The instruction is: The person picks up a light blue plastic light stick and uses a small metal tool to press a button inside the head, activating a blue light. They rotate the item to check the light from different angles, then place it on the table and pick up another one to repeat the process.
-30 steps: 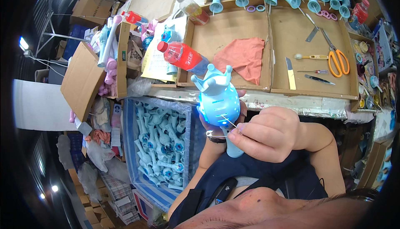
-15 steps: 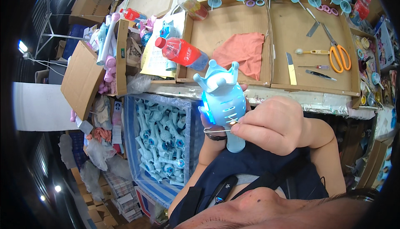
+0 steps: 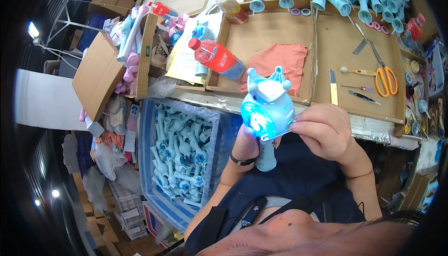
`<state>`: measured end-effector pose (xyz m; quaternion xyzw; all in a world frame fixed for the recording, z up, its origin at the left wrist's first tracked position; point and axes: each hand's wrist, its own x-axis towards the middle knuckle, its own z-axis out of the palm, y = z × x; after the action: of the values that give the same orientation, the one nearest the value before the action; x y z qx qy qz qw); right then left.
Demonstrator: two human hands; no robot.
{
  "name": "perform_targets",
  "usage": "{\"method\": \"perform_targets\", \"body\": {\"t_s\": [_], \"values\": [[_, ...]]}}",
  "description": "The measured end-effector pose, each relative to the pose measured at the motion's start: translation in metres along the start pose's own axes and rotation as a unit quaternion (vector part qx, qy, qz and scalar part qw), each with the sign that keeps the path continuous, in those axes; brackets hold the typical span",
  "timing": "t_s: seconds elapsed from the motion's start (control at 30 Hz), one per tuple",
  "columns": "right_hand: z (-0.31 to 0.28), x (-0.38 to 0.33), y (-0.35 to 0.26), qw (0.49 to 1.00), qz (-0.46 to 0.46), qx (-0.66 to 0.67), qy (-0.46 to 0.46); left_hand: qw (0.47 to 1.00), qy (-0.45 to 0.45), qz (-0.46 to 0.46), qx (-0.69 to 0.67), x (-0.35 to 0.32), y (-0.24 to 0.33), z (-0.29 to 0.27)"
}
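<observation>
Gripping the lit blue toy wand by its handle in my closed left hand above my lap, I'd keep it steady while my right hand pinches its rim.

The toy wand is pale blue plastic with a rounded, bulbous head and a short cylindrical handle below it. On top of the head sits a small crown shape with several rounded points. The face of the head glows bright blue-green — it is lit — and shows a printed picture too blurred to make out. The wand stands roughly upright, its head leaning slightly to the person's right, the lit face turned towards the person's left. It is held in the air in front of the torso, just short of the bench edge — the handle's lower end is a lighter, greyish blue.
</observation>
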<state>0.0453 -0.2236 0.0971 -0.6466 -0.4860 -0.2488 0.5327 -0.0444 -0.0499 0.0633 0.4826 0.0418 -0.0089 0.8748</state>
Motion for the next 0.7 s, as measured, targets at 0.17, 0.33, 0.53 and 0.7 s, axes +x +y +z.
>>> {"method": "perform_targets", "body": {"t_s": [0.17,0.33,0.53,0.7], "values": [[0.002,-0.015,0.007,0.995,0.067,0.071,0.011,0.996,0.06,0.001,0.065,-0.007,0.001,0.007],[0.006,-0.02,0.021,0.977,0.101,0.184,0.027,0.997,0.048,0.006,0.068,-0.011,0.006,0.007],[-0.004,-0.016,0.02,0.991,0.036,0.127,-0.021,0.997,0.014,0.0,0.08,-0.011,0.009,-0.001],[-0.007,-0.017,0.012,0.972,0.122,0.198,-0.027,0.996,-0.014,0.041,0.073,-0.005,0.003,0.0]]}}
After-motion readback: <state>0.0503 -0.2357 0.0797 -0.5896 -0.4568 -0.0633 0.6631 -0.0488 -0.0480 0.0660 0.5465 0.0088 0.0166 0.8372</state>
